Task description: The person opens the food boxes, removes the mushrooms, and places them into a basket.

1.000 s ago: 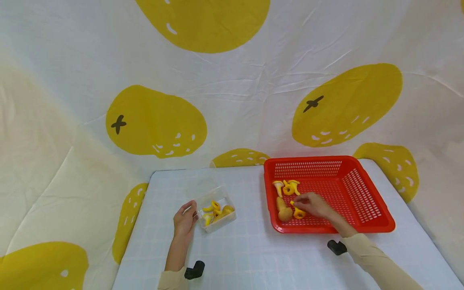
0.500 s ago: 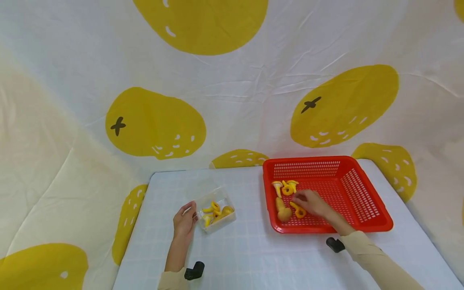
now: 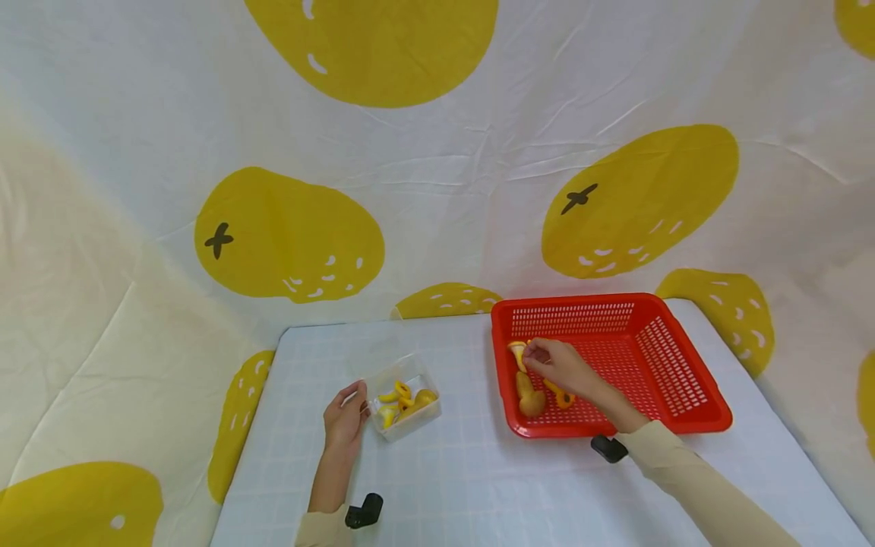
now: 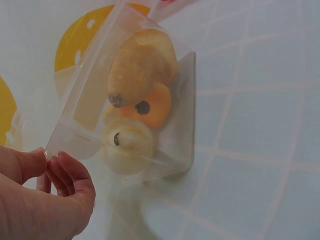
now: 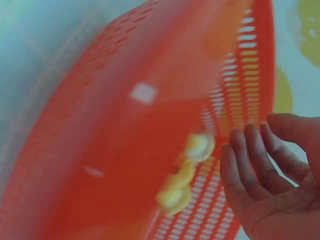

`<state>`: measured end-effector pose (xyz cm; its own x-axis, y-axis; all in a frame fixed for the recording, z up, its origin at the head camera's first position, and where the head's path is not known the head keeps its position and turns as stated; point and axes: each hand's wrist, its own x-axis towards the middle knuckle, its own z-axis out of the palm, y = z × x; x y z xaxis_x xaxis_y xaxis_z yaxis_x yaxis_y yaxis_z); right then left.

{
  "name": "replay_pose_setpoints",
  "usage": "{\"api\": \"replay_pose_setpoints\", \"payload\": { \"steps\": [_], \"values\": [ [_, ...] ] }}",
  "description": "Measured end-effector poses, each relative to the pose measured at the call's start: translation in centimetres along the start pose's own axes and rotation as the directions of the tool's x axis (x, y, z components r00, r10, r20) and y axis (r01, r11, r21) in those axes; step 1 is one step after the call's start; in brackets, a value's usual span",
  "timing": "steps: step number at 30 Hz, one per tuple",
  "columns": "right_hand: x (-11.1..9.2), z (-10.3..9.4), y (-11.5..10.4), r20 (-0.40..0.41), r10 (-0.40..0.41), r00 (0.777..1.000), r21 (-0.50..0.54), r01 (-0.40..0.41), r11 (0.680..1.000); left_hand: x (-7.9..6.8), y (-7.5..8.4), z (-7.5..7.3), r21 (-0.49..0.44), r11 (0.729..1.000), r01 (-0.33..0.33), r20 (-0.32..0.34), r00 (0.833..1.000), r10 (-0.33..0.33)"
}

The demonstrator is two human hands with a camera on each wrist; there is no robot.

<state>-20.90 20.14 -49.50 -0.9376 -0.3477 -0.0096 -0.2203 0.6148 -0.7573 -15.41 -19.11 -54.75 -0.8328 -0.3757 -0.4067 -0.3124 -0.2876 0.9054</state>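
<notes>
Pale-stemmed yellow mushroom (image 3: 517,353) lies at the far left inside the red basket (image 3: 574,301), in a cluster with other yellow pieces that the right hand (image 3: 559,366) partly hides in the head view. The right wrist view shows that hand with its fingers gently bent and side by side, the thumb near the fingertips, pinching nothing that I can see; the cluster looks just apart from them. Nearer in the basket lie a tan mushroom (image 3: 530,401) and, right of it, an orange mushroom (image 3: 565,399)

To the left, well apart on the table (image 3: 472,486), sits a clear box (image 3: 417,422) holding yellow mushrooms (image 3: 402,390) and a tan one (image 3: 426,397). The left hand (image 3: 346,414) pinches its left edge between thumb and fingertips

The step in hand seems to be working among the basket's mushrooms, the box steadied meanwhile. The next move would call for a light, accurate placing of the right fingertips, without nudging neighbouring pieces
</notes>
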Motion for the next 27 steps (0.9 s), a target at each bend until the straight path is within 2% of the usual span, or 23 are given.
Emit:
{"api": "replay_pose_setpoints", "payload": {
  "steps": [16,22,27],
  "values": [
    [3.0,2.2,-5.5,0.059,-0.106,0.993,0.101,0.100,0.990,0.2,0.2,-0.2,0.026,0.999,0.024,-0.018,1.000,-0.024],
    [3.8,3.7,-6.8,0.100,-0.131,0.986,0.133,0.118,0.984,0.4,0.0,0.1,0.018,1.000,0.020,-0.020,1.000,-0.020],
    [4.6,5.1,-7.4,0.129,-0.204,0.970,0.150,0.184,0.971,0.3,0.0,0.2,0.028,0.999,0.031,-0.027,0.999,-0.030]
  ]
}}
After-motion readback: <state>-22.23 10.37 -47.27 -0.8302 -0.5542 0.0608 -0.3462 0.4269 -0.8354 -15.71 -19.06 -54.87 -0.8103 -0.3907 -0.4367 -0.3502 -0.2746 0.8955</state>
